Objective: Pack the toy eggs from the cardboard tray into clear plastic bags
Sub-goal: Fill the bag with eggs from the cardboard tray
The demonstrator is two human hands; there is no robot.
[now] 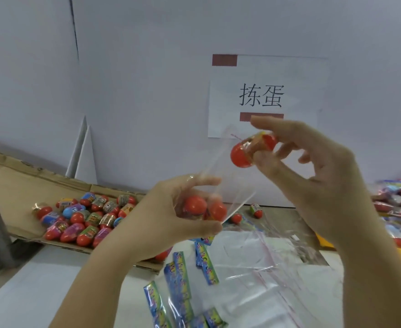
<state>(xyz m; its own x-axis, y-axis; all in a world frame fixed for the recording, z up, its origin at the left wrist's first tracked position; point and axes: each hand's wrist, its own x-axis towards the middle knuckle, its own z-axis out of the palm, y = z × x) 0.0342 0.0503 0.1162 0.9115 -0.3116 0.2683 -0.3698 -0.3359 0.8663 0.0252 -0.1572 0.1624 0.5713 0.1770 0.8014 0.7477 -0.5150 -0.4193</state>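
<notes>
Left hand (171, 209) gripping clear plastic bag (218, 166) around bagged eggs (194, 205); right hand (324, 181) pinching red toy egg (244, 155) at bag's open top edge, raised above desk (41, 292).

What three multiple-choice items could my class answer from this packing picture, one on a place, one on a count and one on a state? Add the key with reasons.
1. Where does the cardboard tray lie?
A. left of the left hand
B. at the far right edge of view
C. lifted up in the air

2. How many red eggs show inside the clear bag that the left hand holds?
A. none
B. two
C. five

3. What state is the right hand in?
A. open and holding nothing
B. pinching a toy egg by the bag's upper edge
C. curled into an empty fist

Key:
1 A, the tray and its eggs lie to the left of the left hand.
2 B, two red rounds show through the plastic by the fingers.
3 B, thumb and fingers close on the egg beside the bag's top.
</notes>
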